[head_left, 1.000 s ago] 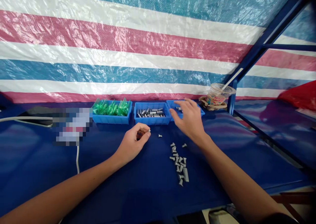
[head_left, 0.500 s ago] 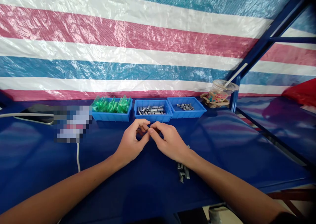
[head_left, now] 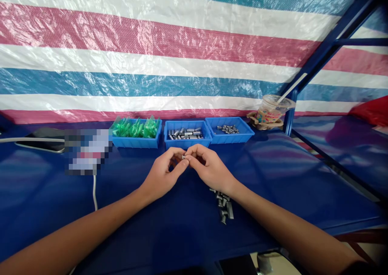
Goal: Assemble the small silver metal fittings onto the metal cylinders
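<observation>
My left hand [head_left: 163, 172] and my right hand [head_left: 210, 168] meet at the fingertips above the table, just in front of the middle bin. Between them a small metal screw [head_left: 183, 157] shows, pinched by the right thumb and fingers. The left thumb and fingers are closed against the same spot; what they grip is mostly hidden. Under my right wrist lies a pile of metal fasteners [head_left: 223, 204], screws and cylindrical pieces, partly covered by the arm. The middle blue bin [head_left: 188, 144] holds short metal cylinders. Small screws lie in the right blue bin [head_left: 233, 138].
A left blue bin [head_left: 136, 143] is filled with green plastic packets. Further left are a phone [head_left: 42, 139], a blurred-out item [head_left: 89, 152] and a white cable [head_left: 95, 194]. A plastic cup [head_left: 269, 107] with a straw stands beside the blue frame post [head_left: 289, 115].
The joined fingertips have shifted slightly, and the small screw between them now shows. My right forearm has moved a little, uncovering more of the fastener pile.
</observation>
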Demonstrator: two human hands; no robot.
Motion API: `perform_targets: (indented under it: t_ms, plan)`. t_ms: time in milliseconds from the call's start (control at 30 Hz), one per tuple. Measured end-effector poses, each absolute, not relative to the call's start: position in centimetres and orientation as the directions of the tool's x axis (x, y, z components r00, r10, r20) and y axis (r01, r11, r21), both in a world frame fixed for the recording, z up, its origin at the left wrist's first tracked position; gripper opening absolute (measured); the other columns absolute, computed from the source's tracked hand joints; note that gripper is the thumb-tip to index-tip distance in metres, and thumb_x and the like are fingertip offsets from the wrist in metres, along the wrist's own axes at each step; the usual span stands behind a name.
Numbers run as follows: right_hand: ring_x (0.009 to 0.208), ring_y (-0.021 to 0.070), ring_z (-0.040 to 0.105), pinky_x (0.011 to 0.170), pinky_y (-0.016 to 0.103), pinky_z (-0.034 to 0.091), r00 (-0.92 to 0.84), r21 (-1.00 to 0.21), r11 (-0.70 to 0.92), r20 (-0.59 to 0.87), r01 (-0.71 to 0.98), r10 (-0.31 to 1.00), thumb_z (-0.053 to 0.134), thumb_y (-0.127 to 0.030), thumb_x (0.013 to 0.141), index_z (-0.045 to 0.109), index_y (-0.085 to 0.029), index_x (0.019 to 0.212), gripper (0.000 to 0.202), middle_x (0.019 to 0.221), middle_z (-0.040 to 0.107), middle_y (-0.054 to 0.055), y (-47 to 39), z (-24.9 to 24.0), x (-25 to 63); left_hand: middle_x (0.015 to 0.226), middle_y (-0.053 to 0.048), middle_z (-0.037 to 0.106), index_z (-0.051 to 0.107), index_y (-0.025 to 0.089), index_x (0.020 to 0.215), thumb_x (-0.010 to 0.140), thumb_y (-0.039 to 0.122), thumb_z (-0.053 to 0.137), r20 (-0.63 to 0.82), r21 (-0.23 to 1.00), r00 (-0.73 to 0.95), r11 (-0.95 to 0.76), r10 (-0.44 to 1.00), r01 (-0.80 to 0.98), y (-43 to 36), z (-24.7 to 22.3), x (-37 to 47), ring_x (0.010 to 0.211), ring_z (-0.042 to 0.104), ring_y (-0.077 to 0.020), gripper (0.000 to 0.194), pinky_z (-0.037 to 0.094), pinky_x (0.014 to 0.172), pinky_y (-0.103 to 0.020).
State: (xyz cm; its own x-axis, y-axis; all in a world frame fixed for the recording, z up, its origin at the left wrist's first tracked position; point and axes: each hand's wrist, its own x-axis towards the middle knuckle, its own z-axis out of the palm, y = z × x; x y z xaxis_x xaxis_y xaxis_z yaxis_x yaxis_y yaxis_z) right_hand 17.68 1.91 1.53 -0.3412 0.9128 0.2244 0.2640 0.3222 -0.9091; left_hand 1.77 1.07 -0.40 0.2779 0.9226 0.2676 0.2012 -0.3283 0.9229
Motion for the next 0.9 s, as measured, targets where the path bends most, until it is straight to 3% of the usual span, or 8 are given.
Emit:
perform_targets:
  t_ms: [100, 233, 367, 500, 633, 733, 900]
  plan:
    - [0.065, 0.0104, 0.053, 0.061, 0.024, 0.041, -0.342, -0.87, 0.41, 0.311, 0.272, 0.887, 0.05, -0.024, 0.086, 0.052, -0.018, 0.084, 0.006, 0.072, 0.057, -0.001, 1.9, 1.2, 17.7, 0.072, 0.0, 0.054, 0.056, 0.016, 0.08, 0.093, 0.037, 0.041, 0.153, 0.957, 0.299, -0.217, 0.942, 0.192, 1.4, -0.2, 1.7, 0.069, 0.051, -0.0123, 0.03, 0.04, 0.063, -0.024]
    - [0.063, 0.01, 0.05, 0.059, 0.023, 0.039, -0.395, -0.806, 0.502, 0.371, 0.312, 0.841, 0.05, -0.02, 0.085, 0.053, -0.019, 0.084, 0.004, 0.07, 0.055, -0.002, 1.8, 1.2, 17.7, 0.069, 0.002, 0.052, 0.056, 0.016, 0.076, 0.092, 0.034, 0.044, 0.197, 0.952, 0.273, -0.25, 0.942, 0.178, 1.5, -0.4, 1.5, 0.065, 0.048, -0.0104, 0.026, 0.038, 0.061, -0.023]
    - [0.063, 0.01, 0.049, 0.058, 0.023, 0.039, -0.321, -0.871, 0.405, 0.313, 0.279, 0.894, 0.052, -0.026, 0.084, 0.052, -0.019, 0.086, 0.007, 0.069, 0.053, -0.003, 1.7, 1.5, 17.6, 0.086, -0.001, 0.061, 0.058, 0.017, 0.095, 0.088, 0.027, 0.051, 0.328, 0.916, 0.203, -0.363, 0.923, 0.171, 1.2, -0.5, 1.5, 0.078, 0.056, -0.0123, 0.013, 0.044, 0.071, -0.024]
    - [0.061, 0.01, 0.047, 0.057, 0.024, 0.037, -0.331, -0.923, 0.256, 0.155, 0.288, 0.931, 0.043, -0.038, 0.089, 0.052, -0.018, 0.073, 0.027, 0.066, 0.051, -0.002, 1.7, 2.0, 17.7, 0.089, -0.002, 0.061, 0.058, 0.018, 0.096, 0.086, 0.017, 0.053, 0.507, 0.798, 0.195, -0.543, 0.84, 0.263, 0.9, -0.6, 1.6, 0.08, 0.057, -0.012, 0.011, 0.045, 0.073, -0.023]
    - [0.057, 0.0093, 0.044, 0.054, 0.023, 0.035, -0.373, -0.912, 0.277, 0.155, 0.301, 0.915, 0.045, -0.036, 0.089, 0.052, -0.017, 0.07, 0.027, 0.064, 0.05, -0.003, 1.5, 2.2, 17.6, 0.094, -0.002, 0.061, 0.055, 0.02, 0.101, 0.085, 0.012, 0.054, 0.593, 0.738, 0.175, -0.618, 0.786, 0.271, 0.7, -1.0, 1.5, 0.088, 0.058, -0.0131, 0.018, 0.046, 0.073, -0.024]
    - [0.06, 0.01, 0.047, 0.056, 0.023, 0.037, -0.35, -0.874, 0.352, 0.232, 0.334, 0.908, 0.046, -0.031, 0.088, 0.053, -0.017, 0.076, 0.02, 0.067, 0.053, -0.002, 1.5, 1.9, 17.6, 0.097, -0.003, 0.061, 0.054, 0.021, 0.103, 0.084, 0.014, 0.056, 0.557, 0.769, 0.178, -0.584, 0.812, 0.26, 0.7, -1.1, 1.6, 0.091, 0.058, -0.0143, 0.02, 0.046, 0.075, -0.025]
    - [0.067, 0.0115, 0.054, 0.064, 0.025, 0.043, -0.307, -0.759, 0.513, 0.416, 0.401, 0.856, 0.049, -0.021, 0.087, 0.053, -0.018, 0.082, 0.007, 0.074, 0.058, 0.0, 1.5, 1.0, 17.4, 0.09, -0.002, 0.061, 0.054, 0.02, 0.102, 0.088, 0.024, 0.051, 0.333, 0.906, 0.248, -0.381, 0.91, 0.184, 1.0, -0.6, 1.7, 0.081, 0.059, -0.0137, 0.015, 0.047, 0.073, -0.026]
